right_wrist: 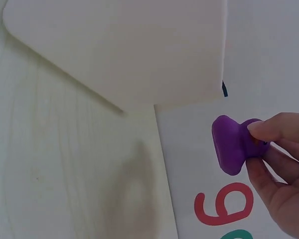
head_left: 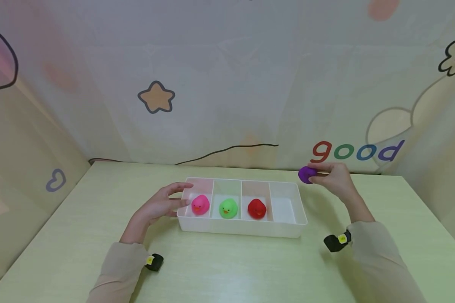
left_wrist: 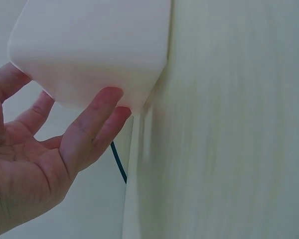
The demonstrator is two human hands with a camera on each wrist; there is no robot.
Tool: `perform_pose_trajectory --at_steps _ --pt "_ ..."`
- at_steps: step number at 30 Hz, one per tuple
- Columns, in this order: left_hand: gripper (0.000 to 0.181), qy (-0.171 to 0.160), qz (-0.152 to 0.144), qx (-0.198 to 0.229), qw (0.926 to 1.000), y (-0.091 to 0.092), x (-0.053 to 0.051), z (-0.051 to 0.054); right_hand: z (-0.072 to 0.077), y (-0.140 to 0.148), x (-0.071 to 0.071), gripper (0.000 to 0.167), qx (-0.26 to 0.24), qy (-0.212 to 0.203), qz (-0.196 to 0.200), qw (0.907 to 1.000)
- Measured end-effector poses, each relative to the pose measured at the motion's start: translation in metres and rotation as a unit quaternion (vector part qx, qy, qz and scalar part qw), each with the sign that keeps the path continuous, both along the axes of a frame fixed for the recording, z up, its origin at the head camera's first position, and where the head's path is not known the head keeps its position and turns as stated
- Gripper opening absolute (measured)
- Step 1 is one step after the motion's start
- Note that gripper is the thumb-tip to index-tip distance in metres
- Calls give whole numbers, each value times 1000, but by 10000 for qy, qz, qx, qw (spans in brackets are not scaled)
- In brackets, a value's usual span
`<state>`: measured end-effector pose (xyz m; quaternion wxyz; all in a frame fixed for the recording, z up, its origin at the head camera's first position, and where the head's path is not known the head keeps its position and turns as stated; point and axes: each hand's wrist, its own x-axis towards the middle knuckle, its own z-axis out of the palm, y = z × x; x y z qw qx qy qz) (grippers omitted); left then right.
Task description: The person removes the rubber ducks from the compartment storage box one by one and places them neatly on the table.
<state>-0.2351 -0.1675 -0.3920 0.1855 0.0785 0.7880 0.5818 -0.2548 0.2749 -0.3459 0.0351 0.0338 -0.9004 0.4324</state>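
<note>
A white box (head_left: 242, 227) with four compartments stands mid-table. From left to right it holds a pink duck (head_left: 200, 205), a green duck (head_left: 228, 208) and a red duck (head_left: 257, 208); the rightmost compartment (head_left: 283, 208) has no duck. My left hand (head_left: 161, 206) touches the box's left end, and in the left wrist view its spread fingers rest against the box wall (left_wrist: 94, 74). My right hand (head_left: 335, 181) pinches a purple duck (head_left: 306, 174) in the air beyond the box's back right corner. In the right wrist view thumb and fingers grip the purple duck (right_wrist: 234, 144) at its head.
The pale wooden table (head_left: 220, 269) ends at a hanging cloth (head_left: 227, 84) printed with a star and the word "good" (head_left: 358, 151). A black wrist camera (head_left: 156, 262) sits at the left sleeve, another (head_left: 336, 242) at the right sleeve.
</note>
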Motion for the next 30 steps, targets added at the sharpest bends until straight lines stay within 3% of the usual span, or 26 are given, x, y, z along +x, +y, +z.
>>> perform_pose_trajectory --at_steps 19,30 --pt "50 1 1 104 9999 -2 2 -1 -43 10 -28 39 47 -390 -1 9992" --pt "49 -23 5 100 9999 0 1 -1 -48 8 -29 40 251 -590 -61 9979"
